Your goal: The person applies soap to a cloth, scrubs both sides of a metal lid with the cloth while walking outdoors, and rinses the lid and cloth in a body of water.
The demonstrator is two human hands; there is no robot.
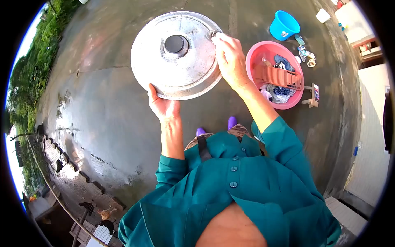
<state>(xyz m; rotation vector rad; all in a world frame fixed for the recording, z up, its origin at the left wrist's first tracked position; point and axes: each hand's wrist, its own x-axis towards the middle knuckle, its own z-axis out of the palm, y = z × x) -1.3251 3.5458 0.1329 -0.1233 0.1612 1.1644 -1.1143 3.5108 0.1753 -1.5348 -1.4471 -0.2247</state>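
A silvery metal pot [195, 88] with its lid [152, 53] on hangs in the air before me, tilted so the lid faces my view. The lid has a round black knob [174, 44] and a worn, stained surface. My right hand [231, 61] is closed around the side handle at the pot's upper right. At the lower left edge, my left hand [163, 106] holds the pot from below, thumb against the side and fingers mostly hidden behind it.
To the right, a pink basin [251, 61] holds clothes and a ridged washboard [277, 77]. A blue bucket [284, 25], several sandals [303, 51] and a small stool [312, 96] stand nearby. The concrete floor [111, 123] looks wet; broken paving edges it at lower left.
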